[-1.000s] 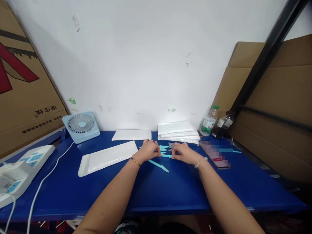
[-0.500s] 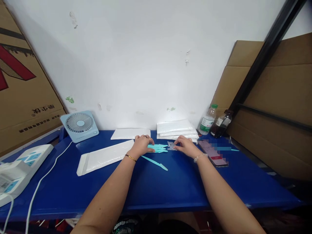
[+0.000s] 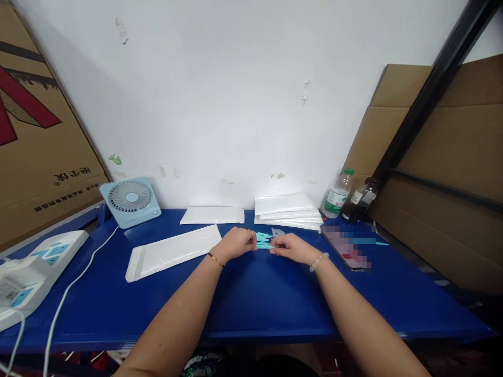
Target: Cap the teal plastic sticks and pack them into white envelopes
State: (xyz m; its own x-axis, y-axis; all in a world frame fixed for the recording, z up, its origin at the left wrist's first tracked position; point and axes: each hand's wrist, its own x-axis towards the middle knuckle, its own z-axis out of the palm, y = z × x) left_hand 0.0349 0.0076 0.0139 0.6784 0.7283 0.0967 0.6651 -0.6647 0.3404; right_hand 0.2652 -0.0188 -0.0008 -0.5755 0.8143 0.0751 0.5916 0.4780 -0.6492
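Both hands, left hand (image 3: 236,244) and right hand (image 3: 290,247), pinch the teal plastic sticks (image 3: 264,241) (bundled, tips level) just before the envelope stack (image 3: 286,211); keep ends squared.

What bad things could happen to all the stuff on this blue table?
The little turquoise plastic pieces sit bunched between the left hand and right hand; a quick nudge could scatter them across the blue table. The two bottles stand close behind the phone, so a bumped elbow might tip one onto it. The fan's white cable trails off the table's front edge and could snag, tugging the fan.
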